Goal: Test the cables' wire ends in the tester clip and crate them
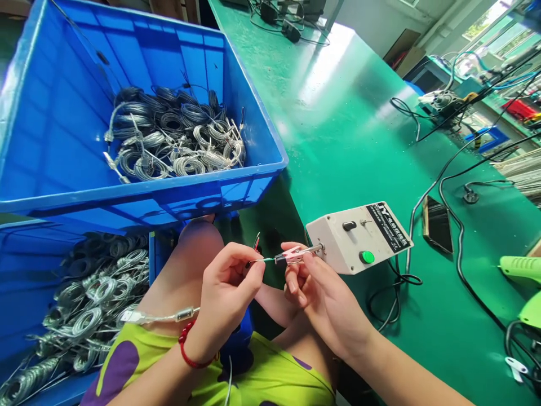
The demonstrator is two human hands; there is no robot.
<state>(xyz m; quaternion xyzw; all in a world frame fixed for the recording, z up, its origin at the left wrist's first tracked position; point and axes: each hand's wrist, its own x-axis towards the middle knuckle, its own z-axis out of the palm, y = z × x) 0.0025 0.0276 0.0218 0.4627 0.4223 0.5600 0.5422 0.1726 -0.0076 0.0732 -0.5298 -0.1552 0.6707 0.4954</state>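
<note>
My left hand (234, 276) is closed in a pinch on a thin-wired cable, with red and dark wire ends standing up past the fingers. Fine green and white wires (269, 259) run from its fingertips to the black tip of a clip (291, 256). This clip sits on the metal shaft of a beige wire-twisting machine (350, 239) marked JY. My right hand (316, 287) has thumb and forefinger on the clip from either side, its other fingers curled below. A clear-jacketed USB plug (156, 316) hangs left of my left wrist; the cable's course inside that hand is hidden.
A blue bin (203, 194) with coiled cables stands at upper left, and another blue bin (25, 270) holding coils lies below it. On the green table (338, 146) run black power cords (448, 197). A light-green glue gun (522, 268) is at the right edge.
</note>
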